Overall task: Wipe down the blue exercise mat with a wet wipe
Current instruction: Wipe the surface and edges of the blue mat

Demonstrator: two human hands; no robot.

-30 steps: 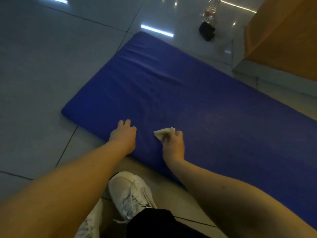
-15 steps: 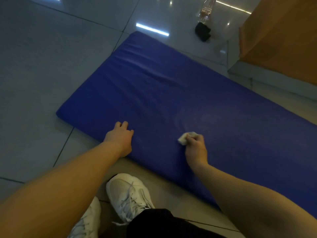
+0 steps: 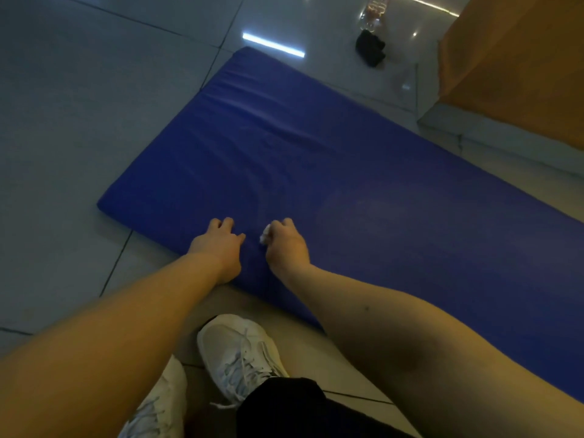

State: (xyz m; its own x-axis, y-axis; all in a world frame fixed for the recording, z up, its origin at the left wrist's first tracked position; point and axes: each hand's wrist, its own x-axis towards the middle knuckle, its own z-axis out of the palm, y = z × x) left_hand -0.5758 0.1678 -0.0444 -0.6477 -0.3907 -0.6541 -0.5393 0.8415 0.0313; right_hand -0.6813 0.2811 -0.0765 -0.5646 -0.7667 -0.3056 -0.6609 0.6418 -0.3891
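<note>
The blue exercise mat (image 3: 331, 159) lies flat on the tiled floor and runs from the upper middle to the right edge. My right hand (image 3: 286, 246) presses down on the mat near its front edge, fingers curled round a small white wet wipe (image 3: 264, 234) that peeks out at its left side. My left hand (image 3: 218, 245) rests on the mat just left of it, fingers bent down onto the surface and holding nothing. The two hands sit close together, a narrow gap between them.
My white sneakers (image 3: 237, 352) stand on the floor just in front of the mat. A black bundle (image 3: 369, 52) and a clear plastic bottle (image 3: 374, 11) lie beyond the mat's far end. An orange wall with a grey base (image 3: 505, 74) borders the right side.
My right hand has swept the wipe to the right and then back left, ending next to my left hand. The left hand has stayed on the mat.
</note>
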